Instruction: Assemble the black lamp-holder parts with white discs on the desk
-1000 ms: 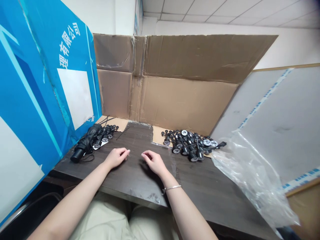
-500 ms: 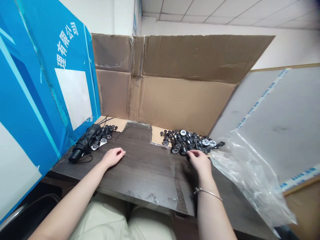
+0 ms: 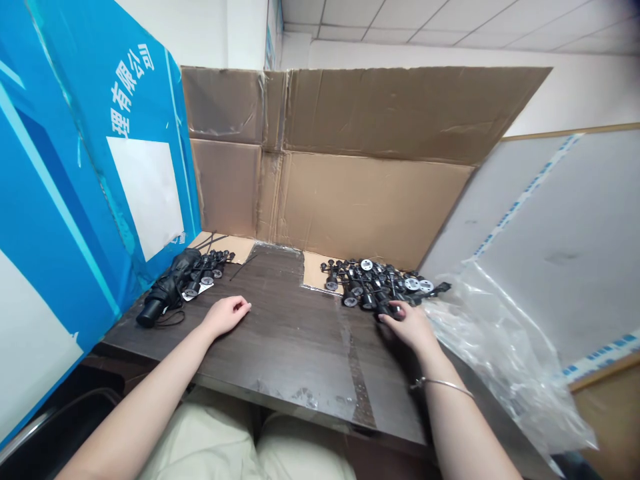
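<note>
My left hand [image 3: 227, 317] rests on the dark tabletop [image 3: 285, 333], its fingers loosely curled in with nothing seen in them. At the near right edge of a pile of black parts [image 3: 367, 283], my right hand [image 3: 413, 327] has thumb and fingers around a black cylindrical part [image 3: 384, 311]. The fingers partly cover that part, so its full shape is hidden. Many pieces in the pile have thin stems and round ends, and a few show white discs [image 3: 367, 265] with small holes.
A folded black umbrella [image 3: 170, 287] lies at the left, beside a smaller group of similar black parts [image 3: 207, 270]. Cardboard [image 3: 370, 200] stands along the back and a blue panel [image 3: 90, 200] on the left. Crumpled clear plastic [image 3: 500, 360] covers the right edge.
My right hand has moved slightly right, and its thumb and fingers have parted around the black cylindrical part. The left hand has stayed in place.
</note>
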Demonstrator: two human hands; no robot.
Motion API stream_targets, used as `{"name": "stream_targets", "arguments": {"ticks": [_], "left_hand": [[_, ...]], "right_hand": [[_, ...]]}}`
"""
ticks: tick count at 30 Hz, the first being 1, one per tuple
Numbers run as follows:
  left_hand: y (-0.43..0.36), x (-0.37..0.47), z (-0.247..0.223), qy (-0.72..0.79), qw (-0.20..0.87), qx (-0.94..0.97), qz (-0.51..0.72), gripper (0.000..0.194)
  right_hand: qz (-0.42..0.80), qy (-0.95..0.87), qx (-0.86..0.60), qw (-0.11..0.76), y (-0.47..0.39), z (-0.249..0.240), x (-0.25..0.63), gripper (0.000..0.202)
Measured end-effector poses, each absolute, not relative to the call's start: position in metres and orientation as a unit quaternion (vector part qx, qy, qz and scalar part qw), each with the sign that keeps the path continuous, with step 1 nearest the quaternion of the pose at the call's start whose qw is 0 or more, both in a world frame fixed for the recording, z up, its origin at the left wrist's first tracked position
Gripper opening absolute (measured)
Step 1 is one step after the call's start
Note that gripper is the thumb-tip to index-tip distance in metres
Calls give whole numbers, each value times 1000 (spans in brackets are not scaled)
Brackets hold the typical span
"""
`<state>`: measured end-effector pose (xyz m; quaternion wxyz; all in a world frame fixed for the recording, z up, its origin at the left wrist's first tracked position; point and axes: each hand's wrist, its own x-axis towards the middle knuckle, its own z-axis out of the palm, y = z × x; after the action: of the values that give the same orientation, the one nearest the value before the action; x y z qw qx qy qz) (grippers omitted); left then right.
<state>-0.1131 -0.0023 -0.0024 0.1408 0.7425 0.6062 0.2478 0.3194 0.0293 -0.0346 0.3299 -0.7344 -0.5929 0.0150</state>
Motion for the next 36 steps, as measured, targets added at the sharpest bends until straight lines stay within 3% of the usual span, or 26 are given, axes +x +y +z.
{"name": "stream_targets", "arguments": {"ticks": [12,18,36], "left_hand": [[-4,-113,-1,605,137,747,238,27],[-4,-113,-1,602,144,745,247,27],[-2,-114,-2,601,141,746,251,27]], "right_hand": [[-121,-651,-691,290,19,-47,310,32],[-170,-618,-687,343,19,-45,308,35],[-141,-574,-692,415,16,-41,309,42]]}}
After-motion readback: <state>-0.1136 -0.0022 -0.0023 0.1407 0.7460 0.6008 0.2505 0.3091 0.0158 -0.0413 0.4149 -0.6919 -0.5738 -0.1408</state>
